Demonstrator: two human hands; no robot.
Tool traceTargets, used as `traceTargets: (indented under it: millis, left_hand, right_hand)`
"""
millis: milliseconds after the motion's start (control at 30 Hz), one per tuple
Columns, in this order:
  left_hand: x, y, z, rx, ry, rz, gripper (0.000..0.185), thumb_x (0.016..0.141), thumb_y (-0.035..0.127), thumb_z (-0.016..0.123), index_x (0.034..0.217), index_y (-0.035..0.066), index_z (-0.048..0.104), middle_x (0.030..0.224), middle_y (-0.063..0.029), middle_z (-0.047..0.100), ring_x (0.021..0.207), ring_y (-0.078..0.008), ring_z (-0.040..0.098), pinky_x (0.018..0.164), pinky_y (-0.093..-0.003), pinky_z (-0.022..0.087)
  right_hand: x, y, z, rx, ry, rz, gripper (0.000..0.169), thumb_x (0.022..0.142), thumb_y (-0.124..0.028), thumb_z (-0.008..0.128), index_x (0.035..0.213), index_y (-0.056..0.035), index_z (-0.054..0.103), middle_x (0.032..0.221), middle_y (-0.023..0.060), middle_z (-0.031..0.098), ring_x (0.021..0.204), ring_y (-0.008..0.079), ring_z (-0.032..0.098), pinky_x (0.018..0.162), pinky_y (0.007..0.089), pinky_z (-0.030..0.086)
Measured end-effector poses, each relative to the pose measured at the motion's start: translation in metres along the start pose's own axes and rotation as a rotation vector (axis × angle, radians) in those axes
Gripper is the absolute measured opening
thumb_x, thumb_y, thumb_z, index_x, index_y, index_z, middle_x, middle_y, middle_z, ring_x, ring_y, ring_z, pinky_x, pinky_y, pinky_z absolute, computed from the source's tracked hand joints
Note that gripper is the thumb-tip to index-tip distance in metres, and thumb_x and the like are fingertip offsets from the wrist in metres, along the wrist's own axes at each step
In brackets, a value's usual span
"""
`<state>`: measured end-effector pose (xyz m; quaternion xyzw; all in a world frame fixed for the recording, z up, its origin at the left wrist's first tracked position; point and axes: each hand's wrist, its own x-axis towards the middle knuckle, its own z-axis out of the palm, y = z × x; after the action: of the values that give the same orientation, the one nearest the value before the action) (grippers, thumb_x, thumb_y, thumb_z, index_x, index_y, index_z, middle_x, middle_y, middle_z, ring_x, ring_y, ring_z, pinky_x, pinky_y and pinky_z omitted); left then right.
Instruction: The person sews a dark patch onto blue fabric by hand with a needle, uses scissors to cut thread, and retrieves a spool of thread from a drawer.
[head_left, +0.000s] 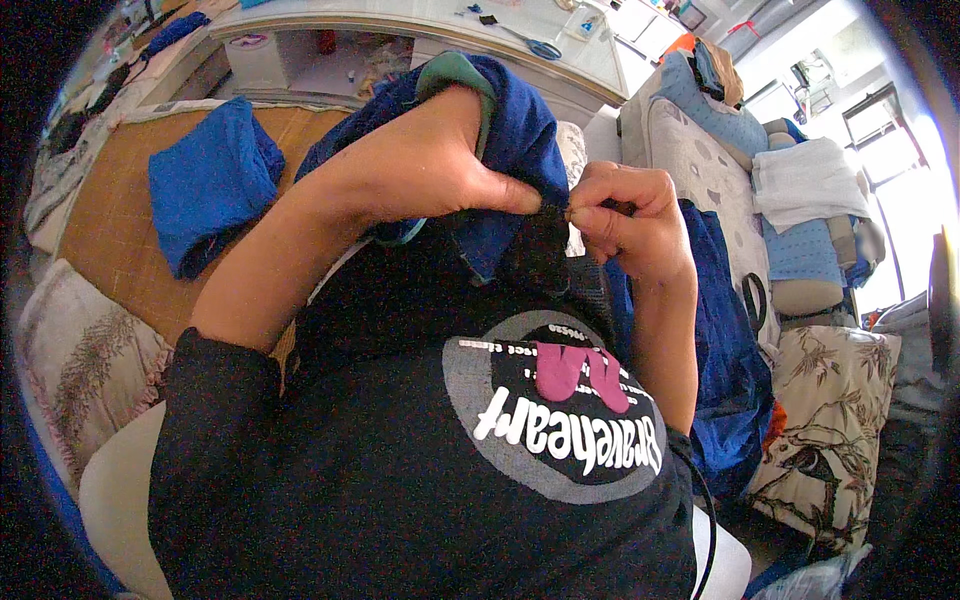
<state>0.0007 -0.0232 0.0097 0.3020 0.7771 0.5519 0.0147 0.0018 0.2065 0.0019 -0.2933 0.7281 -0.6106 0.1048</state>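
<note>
My left hand (457, 165) is inside a bunched dark blue garment (525, 120) with a green edge, its thumb pressing on a dark part of the cloth. Close beside it, my right hand (630, 217) pinches thumb and forefinger together at the garment's edge; whether a small thing such as a needle or thread is between them cannot be told. The garment hangs over my left hand, above my lap. A folded bright blue cloth (214, 180) lies to the left on a brown woven mat.
Scissors (536, 45) lie on a glass-topped table (420, 19) ahead. At the right are a patterned sofa (694, 142), draped dark blue cloth (727, 412), a white cloth (810, 180) and a floral cushion (825, 420). Another cushion (90, 360) lies at the left.
</note>
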Motion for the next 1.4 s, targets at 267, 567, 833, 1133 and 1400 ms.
traceTargets:
  millis: [267,567,833,1133,1400]
  left_hand:
    - [0.002,0.002,-0.003,0.044,-0.022,0.028,0.036,0.062,0.016,0.077,0.092,0.003,0.061,0.089,-0.0057,0.064,0.082,-0.0143,0.059,0.079,-0.0295,0.046]
    - [0.0,0.007,-0.007,0.009,-0.039,-0.053,0.054,0.06,0.021,0.078,0.105,0.0,0.055,0.096,-0.0092,0.062,0.089,-0.0182,0.058,0.084,-0.0313,0.045]
    - [0.0,0.005,-0.005,0.026,-0.041,-0.061,0.055,0.06,0.023,0.079,0.104,0.0,0.055,0.096,-0.0094,0.062,0.088,-0.0186,0.058,0.084,-0.0317,0.045]
    - [0.0,0.005,-0.003,0.109,-0.014,-0.006,0.054,0.06,0.022,0.078,0.103,-0.001,0.055,0.099,-0.0105,0.062,0.092,-0.0194,0.058,0.085,-0.0314,0.044]
    - [0.002,-0.004,0.007,0.232,0.049,0.003,0.048,0.062,0.016,0.073,0.103,-0.003,0.055,0.104,-0.0159,0.059,0.097,-0.0229,0.056,0.088,-0.0328,0.042]
  right_hand:
    - [-0.002,-0.003,-0.001,-0.048,0.007,-0.007,0.005,0.075,-0.005,0.066,0.074,-0.0006,0.065,0.065,0.0009,0.056,0.049,0.0062,0.049,0.04,0.0197,0.036]
    - [-0.003,-0.006,-0.005,-0.158,-0.019,-0.057,0.006,0.073,-0.002,0.066,0.077,0.0021,0.066,0.064,0.0023,0.053,0.048,0.007,0.046,0.04,0.0205,0.032]
    - [-0.005,-0.015,-0.007,-0.3,-0.069,-0.048,0.006,0.073,-0.003,0.066,0.079,0.0004,0.066,0.066,0.0026,0.057,0.06,0.0118,0.054,0.049,0.0241,0.04]
    - [-0.008,-0.028,-0.001,-0.703,-0.033,-0.123,0.012,0.067,-0.001,0.063,0.078,-0.005,0.066,0.064,0.008,0.056,0.06,0.0228,0.056,0.055,0.0314,0.043]
    - [-0.011,-0.056,0.034,-1.377,-0.012,-0.27,0.016,0.056,0.001,0.054,0.071,-0.0023,0.058,0.067,0.0093,0.052,0.061,0.0312,0.056,0.055,0.0377,0.044]
